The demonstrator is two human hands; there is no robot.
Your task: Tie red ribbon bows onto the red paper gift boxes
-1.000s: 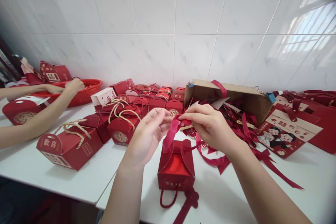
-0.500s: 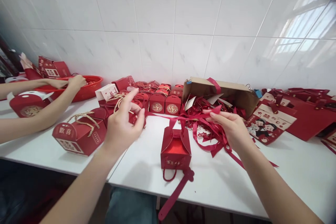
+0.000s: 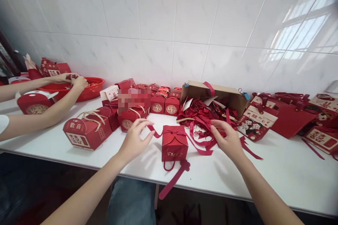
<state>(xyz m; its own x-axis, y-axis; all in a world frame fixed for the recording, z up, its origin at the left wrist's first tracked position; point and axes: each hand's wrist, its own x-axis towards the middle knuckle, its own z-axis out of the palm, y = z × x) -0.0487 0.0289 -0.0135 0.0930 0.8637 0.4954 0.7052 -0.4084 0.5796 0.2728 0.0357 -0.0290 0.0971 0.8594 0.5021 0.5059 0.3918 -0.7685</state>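
Reaching in toward a small red cardboard box [image 3: 174, 147], the left hand [image 3: 133, 141] is curving its thumb and fingertips around one tail of a narrow dark-red satin ribbon [image 3: 157, 135]; whether they are gripping it, I cannot tell. The box is standing upright between the hands, just right of the left fingertips, and the ribbon is crossing its top in a knot. The right hand [image 3: 227, 140] is hovering unclasped to the box's other side, fingers parted and holding nothing visible. Beyond its fingertips, a tangled heap of red ribbons [image 3: 196, 114] is spilling from a brown cardboard carton [image 3: 239, 102]. Right of that hand, a cream-and-red bag with a printed couple [image 3: 257, 124] is leaning. Nearer than both hands, a flat dark-red strip with a flower-shaped end [image 3: 174, 180] is overhanging the edge of the white table [image 3: 211, 177]. Left of the left hand, a long red box with rope handles [image 3: 87, 132] is resting, and farther left a co-worker's hands [image 3: 79, 83] are working over a red plastic basin [image 3: 96, 88].
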